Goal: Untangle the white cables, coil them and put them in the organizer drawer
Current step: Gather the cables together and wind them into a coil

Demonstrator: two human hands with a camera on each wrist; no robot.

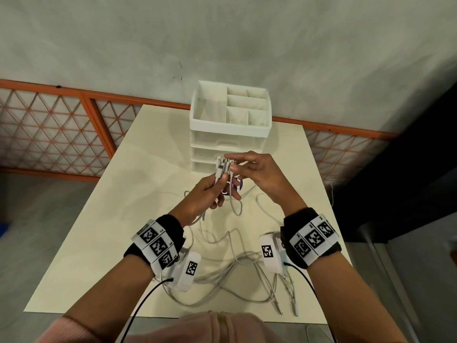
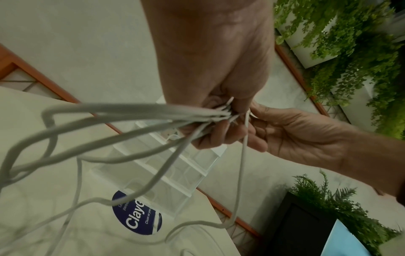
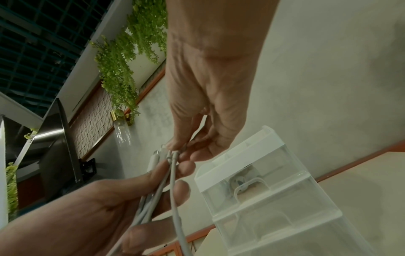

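— Where are the white cables (image 1: 223,169) relative to the organizer (image 1: 228,125)?

— Their plug ends are bunched upright just in front of its lower drawers, held above the tabletop (image 1: 118,219). The rest trails down and away from the organizer in loose loops, with more plug ends lying near the tabletop's near edge.

— Who has them?

— The left hand (image 1: 204,199) — its fingers (image 3: 181,190) are curled round the bundle, plugs pointing up toward the organizer. The right hand (image 1: 257,174) comes in from the other side; its thumb and forefinger pinch at the plug tips, the other fingers loosely spread.

— Long axis?

— Near vertical at the grip, then bending down toward the person. In the left wrist view one strand (image 2: 241,164) hangs apart from the rest, dropping straight from the right hand's pinch.

— So the next move?

— I judge it's drawing that strand clear, away from the left hand's bundle. The right hand is nearer to it. All three drawers look closed — none holds a coil that I can make out.
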